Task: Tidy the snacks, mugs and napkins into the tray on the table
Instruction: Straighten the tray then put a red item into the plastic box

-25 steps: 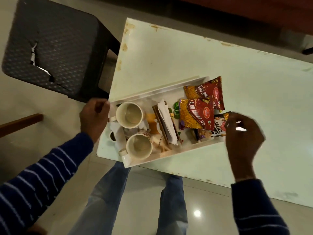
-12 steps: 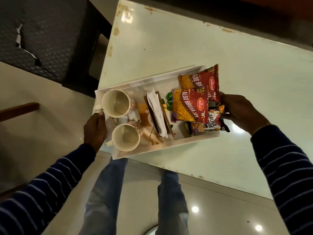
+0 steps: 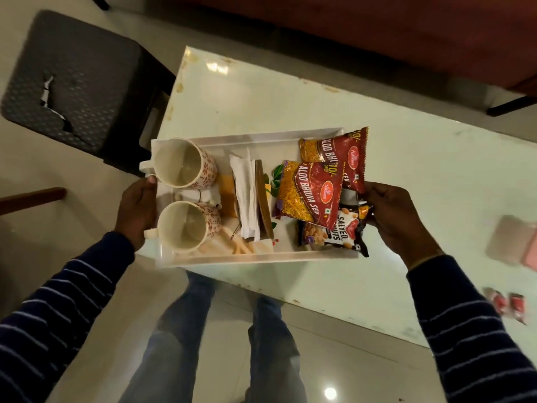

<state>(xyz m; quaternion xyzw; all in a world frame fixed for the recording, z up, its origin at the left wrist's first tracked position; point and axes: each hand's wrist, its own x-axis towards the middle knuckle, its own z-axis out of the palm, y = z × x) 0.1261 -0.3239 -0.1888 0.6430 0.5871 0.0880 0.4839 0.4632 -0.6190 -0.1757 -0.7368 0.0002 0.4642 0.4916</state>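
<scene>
Both hands grip tray ends: left hand fingers clamped on mug-side rim, right hand fingers on snack-side rim. Tray overhangs surface near edge; open surface beyond.

Readable on the near red snack packet: "ALOO BHUJIA SEV", "10/- ONLY" and a Haldiram's logo. On the far red packet just behind: "ALOO BH", partly covered, plus "10/" and the same logo. On the dark packet at the near right of the tray: "SALTED", with the second word half hidden.
</scene>
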